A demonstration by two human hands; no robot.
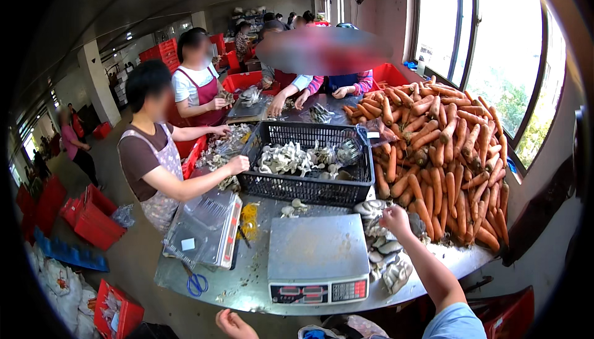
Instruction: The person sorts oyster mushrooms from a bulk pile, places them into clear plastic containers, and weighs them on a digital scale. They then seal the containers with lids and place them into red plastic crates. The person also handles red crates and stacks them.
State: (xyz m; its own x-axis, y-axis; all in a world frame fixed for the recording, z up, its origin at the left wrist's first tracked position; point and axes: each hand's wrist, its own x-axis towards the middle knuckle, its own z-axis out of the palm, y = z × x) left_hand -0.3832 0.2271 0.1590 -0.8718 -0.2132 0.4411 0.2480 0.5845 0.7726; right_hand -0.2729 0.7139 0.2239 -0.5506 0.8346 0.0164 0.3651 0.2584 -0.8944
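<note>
My right hand (397, 220) is at a pile of grey oyster mushrooms (390, 248) beside the digital scale, its fingers bent against the upper mushrooms. Whether they grip one is hidden. Below the table's front edge, my left hand (234, 324) is empty, with loosely curled fingers and the thumb apart. Between the two hands stands the scale (320, 248), its steel pan bare and its display and keypad facing me. Behind it, a black plastic crate (306, 188) contains oyster mushrooms (290, 158). A few small mushroom pieces (294, 206) lie between crate and scale.
Carrots (445, 153) are heaped along the window side. A second scale (204, 227), blue-handled scissors (197, 285) and yellow bands (249, 220) lie to the left. A co-worker's hand (239, 165) is at the crate's left rim. Other people work beyond; red crates (95, 218) stand on the floor.
</note>
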